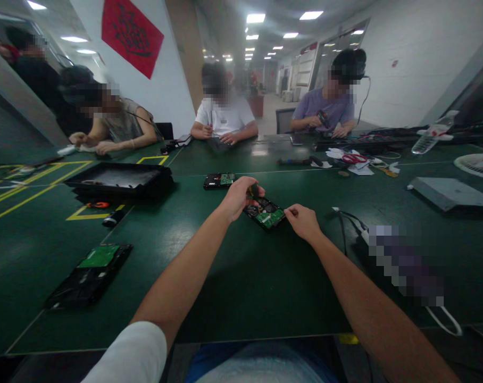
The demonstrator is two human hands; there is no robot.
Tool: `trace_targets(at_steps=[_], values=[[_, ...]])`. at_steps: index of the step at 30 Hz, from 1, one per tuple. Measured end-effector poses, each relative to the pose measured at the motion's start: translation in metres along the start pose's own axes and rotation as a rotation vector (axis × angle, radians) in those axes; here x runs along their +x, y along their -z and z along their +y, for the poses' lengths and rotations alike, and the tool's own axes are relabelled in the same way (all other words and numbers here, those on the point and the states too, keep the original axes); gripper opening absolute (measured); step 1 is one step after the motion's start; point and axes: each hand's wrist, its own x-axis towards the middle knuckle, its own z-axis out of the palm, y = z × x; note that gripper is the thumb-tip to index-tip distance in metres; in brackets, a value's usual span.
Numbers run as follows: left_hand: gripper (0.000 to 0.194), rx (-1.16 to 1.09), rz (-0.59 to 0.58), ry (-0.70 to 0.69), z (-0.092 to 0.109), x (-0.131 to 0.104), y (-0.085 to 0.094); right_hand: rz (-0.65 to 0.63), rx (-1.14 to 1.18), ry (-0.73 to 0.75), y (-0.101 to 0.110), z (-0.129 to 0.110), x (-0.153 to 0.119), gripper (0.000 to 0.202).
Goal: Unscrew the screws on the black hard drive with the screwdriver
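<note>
A black drive-like device with a green circuit board [268, 215] lies at an angle on the dark green table, between my hands. My left hand [243, 196] is at its upper left, fingers curled round a small dark tool [255, 191] over the device. At the device's right corner is my right hand [301, 219], thumb and fingers pinched together against its edge; whether something small is between them is hidden. A second device with a green board [219, 180] lies just beyond my left hand. Another, larger one [90, 275] rests at the left front.
Black stacked trays [119, 181] stand at the left, beside an orange item [98, 205] and a black cylinder [113, 218]. At the right are a grey metal plate [457, 192], a cable [344, 229] and a bottle [433, 133]. Several people sit across the table [209, 255].
</note>
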Motion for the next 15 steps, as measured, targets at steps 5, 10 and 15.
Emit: trace_targets(at_steps=[5, 10, 15], values=[[0.024, 0.017, -0.033, -0.035, 0.0005, -0.0007, 0.001, 0.02, 0.017, 0.01, -0.0008, 0.0007, -0.0005, 0.022], [0.025, 0.063, -0.045, -0.07, 0.0024, -0.0014, 0.0019, 0.019, 0.04, 0.011, -0.0003, -0.0002, -0.0021, 0.023], [0.026, 0.034, -0.066, -0.048, 0.0033, -0.0022, 0.0018, 0.018, 0.043, 0.006, 0.0, -0.0005, -0.0026, 0.024]])
